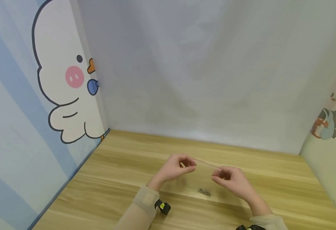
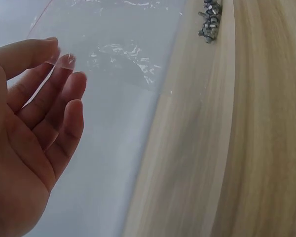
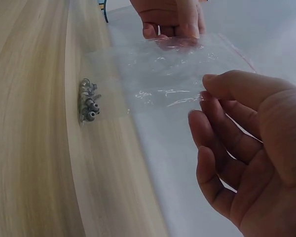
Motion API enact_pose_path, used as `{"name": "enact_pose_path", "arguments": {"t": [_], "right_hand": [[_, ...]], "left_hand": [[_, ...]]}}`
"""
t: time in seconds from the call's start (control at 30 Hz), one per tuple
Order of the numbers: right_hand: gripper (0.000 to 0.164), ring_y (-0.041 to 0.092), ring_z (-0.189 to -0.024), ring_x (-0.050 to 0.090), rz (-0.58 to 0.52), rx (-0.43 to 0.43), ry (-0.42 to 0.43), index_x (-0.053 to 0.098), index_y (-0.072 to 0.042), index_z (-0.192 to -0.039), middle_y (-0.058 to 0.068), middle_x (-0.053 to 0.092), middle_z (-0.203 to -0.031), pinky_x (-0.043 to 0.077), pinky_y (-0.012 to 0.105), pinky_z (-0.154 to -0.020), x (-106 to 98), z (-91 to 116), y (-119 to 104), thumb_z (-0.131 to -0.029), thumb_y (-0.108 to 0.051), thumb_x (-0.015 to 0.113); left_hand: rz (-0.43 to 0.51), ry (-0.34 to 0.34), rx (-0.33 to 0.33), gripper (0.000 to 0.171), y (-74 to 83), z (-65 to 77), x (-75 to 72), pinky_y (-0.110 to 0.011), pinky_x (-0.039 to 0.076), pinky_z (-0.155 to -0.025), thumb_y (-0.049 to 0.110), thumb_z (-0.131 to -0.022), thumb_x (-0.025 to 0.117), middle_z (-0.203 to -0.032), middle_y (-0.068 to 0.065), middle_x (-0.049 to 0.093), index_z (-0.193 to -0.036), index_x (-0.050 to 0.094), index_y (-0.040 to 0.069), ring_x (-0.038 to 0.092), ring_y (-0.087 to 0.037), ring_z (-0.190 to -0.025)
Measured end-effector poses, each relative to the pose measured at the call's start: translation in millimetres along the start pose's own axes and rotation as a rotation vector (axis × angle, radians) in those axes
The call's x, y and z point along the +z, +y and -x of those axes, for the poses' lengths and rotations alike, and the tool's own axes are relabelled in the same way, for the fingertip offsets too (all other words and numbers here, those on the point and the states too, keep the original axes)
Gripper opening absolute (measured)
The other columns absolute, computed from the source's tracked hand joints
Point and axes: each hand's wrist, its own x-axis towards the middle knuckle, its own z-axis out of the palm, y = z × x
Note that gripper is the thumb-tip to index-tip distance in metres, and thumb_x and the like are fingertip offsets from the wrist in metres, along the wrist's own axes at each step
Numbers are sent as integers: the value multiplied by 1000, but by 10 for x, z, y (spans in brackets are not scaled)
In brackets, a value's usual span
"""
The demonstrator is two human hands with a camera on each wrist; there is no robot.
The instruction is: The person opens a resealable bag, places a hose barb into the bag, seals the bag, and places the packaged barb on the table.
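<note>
Between both hands hangs a clear plastic zip bag (image 3: 163, 74) with a thin red line along its top edge. Small metal screws (image 3: 89, 101) lie gathered at the bag's bottom; in the head view these screws (image 1: 204, 192) appear as a small grey cluster below the hands. My left hand (image 1: 178, 166) pinches one top corner between thumb and fingertips. The opposite top corner is pinched by my right hand (image 1: 232, 181). In the left wrist view, the left hand's (image 2: 34, 118) other fingers are loosely bent beside the film.
A wood-grain table (image 1: 122, 159) lies beneath the hands. Behind it hangs a pale grey curtain (image 1: 199, 80). A wall with a cartoon bird (image 1: 61, 48) stands at the left, and a pale printed wall (image 1: 329, 166) at the right.
</note>
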Motion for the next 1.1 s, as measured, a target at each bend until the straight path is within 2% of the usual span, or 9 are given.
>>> {"name": "enact_pose_path", "arguments": {"t": [0.17,0.27,0.4,0.53,0.7,0.83,1.1], "right_hand": [[23,19,-100,74,-61,61,-26,74,-6,-110,9,77,-105,60,31,-86,6,11,21,-103,-28,74],[27,24,-100,74,-117,82,-58,71,-3,-113,12,76,-105,61,38,-88,4,15,14,-105,-28,72],[32,26,-96,74,-216,101,-108,67,5,-116,17,75,-104,62,47,-88,-29,18,-13,-106,-26,69],[34,28,-95,75,-302,120,-168,64,11,-118,21,74,-104,63,46,-86,-78,24,-33,-107,-20,68],[32,32,-95,76,-351,168,-212,64,11,-119,23,74,-105,63,44,-85,-107,40,-9,-107,-19,68],[31,27,-93,74,-334,182,-176,66,9,-119,18,75,-102,63,40,-84,-61,25,63,-106,-19,70],[31,23,-90,70,-207,177,-25,68,7,-121,11,74,-99,61,34,-79,68,-109,151,-103,-18,72]], "left_hand": [[21,-46,-33,6,-27,-3,-10,-25,55,-72,15,-101,76,-90,8,74,-102,79,10,67,-9,-83],[80,-73,-48,5,-29,2,-9,-28,58,-73,11,-101,75,-89,4,74,-102,78,7,70,-14,-81],[163,-118,-61,6,-1,5,-16,-38,63,-73,7,-101,73,-90,-1,74,-104,76,3,74,-19,-77],[204,-173,-75,8,33,9,-25,-47,64,-71,8,-102,72,-92,-9,73,-105,75,1,76,-19,-74],[226,-230,-103,10,52,19,-22,-45,64,-70,9,-103,71,-95,-13,73,-106,74,0,76,-22,-72],[213,-201,-141,7,41,14,16,-43,64,-71,8,-103,71,-94,-9,72,-105,75,3,75,-22,-74],[175,-46,-204,11,-78,-35,124,-36,63,-70,8,-102,72,-94,-5,71,-109,73,0,72,-21,-73]]}}
